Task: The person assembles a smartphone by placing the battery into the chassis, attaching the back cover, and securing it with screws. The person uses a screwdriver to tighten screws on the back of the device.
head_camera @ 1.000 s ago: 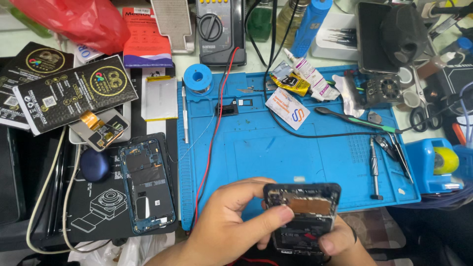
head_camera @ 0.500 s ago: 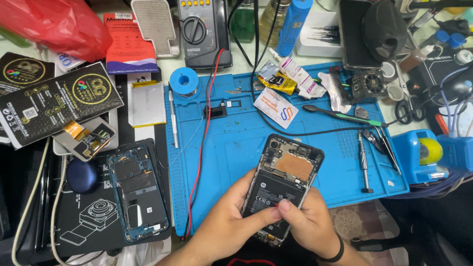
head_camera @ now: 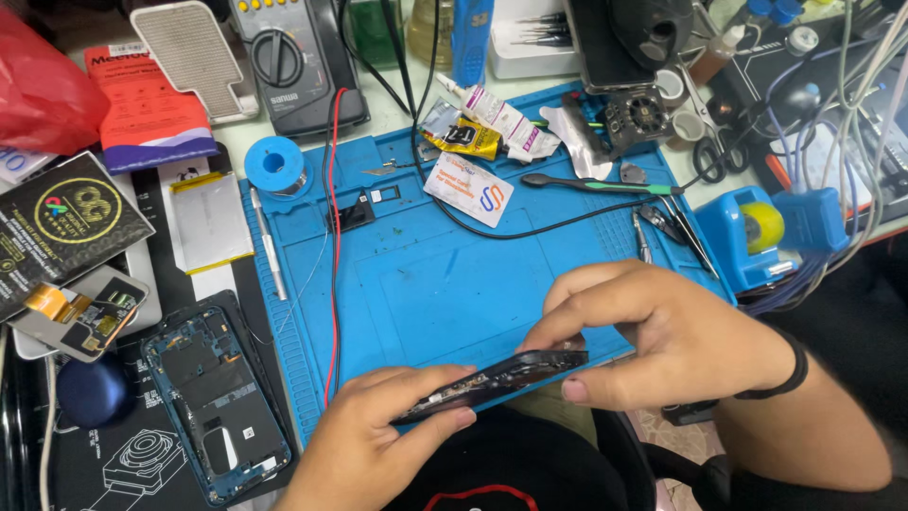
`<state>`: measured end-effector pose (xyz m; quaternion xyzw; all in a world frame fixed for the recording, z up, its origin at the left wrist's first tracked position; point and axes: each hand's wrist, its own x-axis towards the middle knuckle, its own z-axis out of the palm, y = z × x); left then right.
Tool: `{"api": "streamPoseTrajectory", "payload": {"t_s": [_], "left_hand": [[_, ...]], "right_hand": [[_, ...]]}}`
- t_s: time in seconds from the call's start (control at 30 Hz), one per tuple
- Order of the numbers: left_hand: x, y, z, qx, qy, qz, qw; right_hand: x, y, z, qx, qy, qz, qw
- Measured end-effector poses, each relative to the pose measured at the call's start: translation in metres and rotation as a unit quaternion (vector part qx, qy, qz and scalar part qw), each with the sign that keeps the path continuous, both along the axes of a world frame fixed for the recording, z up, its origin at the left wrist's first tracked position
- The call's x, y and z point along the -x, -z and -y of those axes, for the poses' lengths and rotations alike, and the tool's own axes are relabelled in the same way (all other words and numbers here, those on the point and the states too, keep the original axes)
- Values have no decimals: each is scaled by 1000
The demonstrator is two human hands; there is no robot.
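Observation:
An opened black phone (head_camera: 492, 380) is held edge-on over the near edge of the blue work mat (head_camera: 445, 274). My left hand (head_camera: 374, 435) grips its lower left end from below. My right hand (head_camera: 662, 331) pinches its upper right end, thumb under and fingers on top. The phone's inner side is mostly hidden at this angle.
A second opened phone frame (head_camera: 219, 402) lies left of the mat. A multimeter (head_camera: 293, 61), red wire (head_camera: 331, 237), solder spool (head_camera: 274, 163), tweezers (head_camera: 676, 227), blue tape holder (head_camera: 771, 232), white card (head_camera: 468, 189), glue tube (head_camera: 492, 109) and a small board (head_camera: 90, 312) surround the mat.
The phone has tipped from face-up to edge-on. My right hand moved from below it to its upper right end. The view has shifted right and down.

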<state>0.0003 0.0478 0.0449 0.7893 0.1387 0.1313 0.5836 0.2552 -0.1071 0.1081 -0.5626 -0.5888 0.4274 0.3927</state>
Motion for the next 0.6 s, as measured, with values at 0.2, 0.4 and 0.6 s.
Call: {"api": "streamPoseTrajectory", "payload": {"t_s": [0.2, 0.4, 0.6], "left_hand": [[0, -5, 1, -44, -2, -13, 999], [0, -5, 3, -62, -4, 0, 998], [3, -9, 4, -74, -9, -4, 997]], "right_hand": [[6, -18, -10, 21, -15, 36, 999], [9, -10, -8, 35, 11, 39, 999], [11, -2, -6, 14, 24, 60, 998]]}}
